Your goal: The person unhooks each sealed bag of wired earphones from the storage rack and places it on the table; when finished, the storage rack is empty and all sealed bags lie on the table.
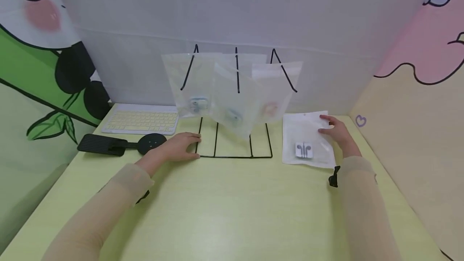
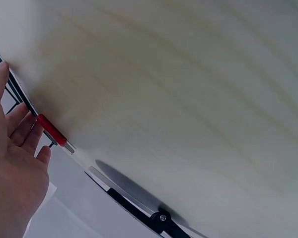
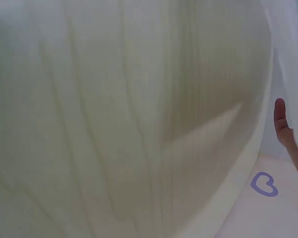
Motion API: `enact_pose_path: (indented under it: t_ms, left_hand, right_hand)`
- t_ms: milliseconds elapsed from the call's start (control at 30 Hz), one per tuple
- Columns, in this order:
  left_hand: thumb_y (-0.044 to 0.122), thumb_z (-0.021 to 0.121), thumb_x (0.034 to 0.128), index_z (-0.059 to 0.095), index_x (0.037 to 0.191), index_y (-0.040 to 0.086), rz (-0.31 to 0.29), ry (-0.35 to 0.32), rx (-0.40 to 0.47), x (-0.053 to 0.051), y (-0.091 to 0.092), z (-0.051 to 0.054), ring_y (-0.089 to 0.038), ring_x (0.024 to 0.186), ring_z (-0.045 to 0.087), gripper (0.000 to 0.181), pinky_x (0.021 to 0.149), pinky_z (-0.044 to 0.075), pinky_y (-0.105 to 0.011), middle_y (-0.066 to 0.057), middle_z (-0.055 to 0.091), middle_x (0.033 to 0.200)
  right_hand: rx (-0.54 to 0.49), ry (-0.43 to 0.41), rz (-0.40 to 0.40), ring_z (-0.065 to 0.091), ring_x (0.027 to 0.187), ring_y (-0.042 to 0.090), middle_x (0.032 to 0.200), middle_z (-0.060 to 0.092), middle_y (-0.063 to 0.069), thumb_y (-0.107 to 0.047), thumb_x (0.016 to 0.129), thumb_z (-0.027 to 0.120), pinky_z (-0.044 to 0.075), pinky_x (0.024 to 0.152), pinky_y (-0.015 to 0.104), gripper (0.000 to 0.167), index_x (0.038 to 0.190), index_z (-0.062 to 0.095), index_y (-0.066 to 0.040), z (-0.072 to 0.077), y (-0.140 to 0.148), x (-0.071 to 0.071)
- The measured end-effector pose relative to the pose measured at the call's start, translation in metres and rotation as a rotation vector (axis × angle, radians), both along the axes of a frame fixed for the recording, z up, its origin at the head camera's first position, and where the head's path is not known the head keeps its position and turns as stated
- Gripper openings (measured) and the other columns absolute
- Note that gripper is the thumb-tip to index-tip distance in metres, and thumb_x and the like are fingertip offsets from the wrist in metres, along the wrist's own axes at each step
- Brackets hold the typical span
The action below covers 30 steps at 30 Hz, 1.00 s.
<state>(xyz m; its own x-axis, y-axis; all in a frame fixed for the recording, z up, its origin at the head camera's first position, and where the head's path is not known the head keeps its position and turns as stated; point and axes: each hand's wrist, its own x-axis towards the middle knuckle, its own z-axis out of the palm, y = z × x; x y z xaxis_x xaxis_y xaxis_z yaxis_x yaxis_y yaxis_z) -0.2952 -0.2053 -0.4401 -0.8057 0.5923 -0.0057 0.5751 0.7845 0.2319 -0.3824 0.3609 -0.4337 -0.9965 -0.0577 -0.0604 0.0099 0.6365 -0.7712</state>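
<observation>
My left hand (image 1: 176, 147) rests at the left side of the base of a black wire rack (image 1: 241, 157), thumb and fingertips touching it. Three translucent bags hang from the rack's hooks, among them a left bag (image 1: 174, 75), a middle bag (image 1: 235, 92) and a right bag (image 1: 293, 71). Right of the rack, a white bag (image 1: 295, 130) with earphones (image 1: 303, 150) showing lies on the table. My right hand (image 1: 338, 134) pinches its upper right edge. In the right wrist view the bag (image 3: 288, 59) stands partly raised, hiding most of that hand (image 3: 283, 124).
A white keyboard (image 1: 143, 120) lies at the back left. In front of it is a black item with a ribbed pad (image 1: 103, 144) and a round disc (image 1: 151, 142). The left wrist view shows a red piece (image 2: 51, 130) beside my fingers. A pale cloth (image 1: 232, 15) hangs behind the table.
</observation>
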Motion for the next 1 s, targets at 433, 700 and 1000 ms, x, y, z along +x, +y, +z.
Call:
enact_pose_path:
  t_ms: [433,700,1000]
  left_hand:
    - [0.041,0.066,0.0863,0.053,0.131,-0.002,0.008,0.001,-0.027,0.001,0.001,0.001,-0.036,0.131,0.041,0.064,0.111,0.032,-0.047,-0.017,0.045,0.142]
    - [0.041,0.066,0.0865,0.053,0.132,-0.001,0.013,-0.013,-0.034,0.002,0.001,0.002,-0.036,0.131,0.040,0.063,0.111,0.032,-0.047,-0.016,0.045,0.143]
    - [0.043,0.065,0.0868,0.051,0.133,-0.001,0.011,-0.009,-0.049,0.000,0.001,0.001,-0.035,0.132,0.040,0.065,0.111,0.031,-0.047,-0.016,0.044,0.144]
  right_hand:
    - [0.211,0.002,0.139,0.009,0.138,0.051,0.152,0.010,0.031,-0.016,0.083,0.072,0.009,0.114,0.061,0.091,0.151,0.013,-0.005,-0.017,-0.009,-0.018]
    - [0.292,0.051,0.177,0.008,0.137,0.052,0.150,0.011,0.033,-0.023,0.087,0.068,0.009,0.111,0.065,0.081,0.150,0.019,-0.003,-0.020,-0.013,-0.013]
    - [0.337,0.108,0.399,0.020,0.136,0.049,0.145,0.034,0.027,-0.037,0.082,0.072,0.014,0.111,0.063,0.077,0.141,0.040,-0.001,-0.012,-0.016,0.021]
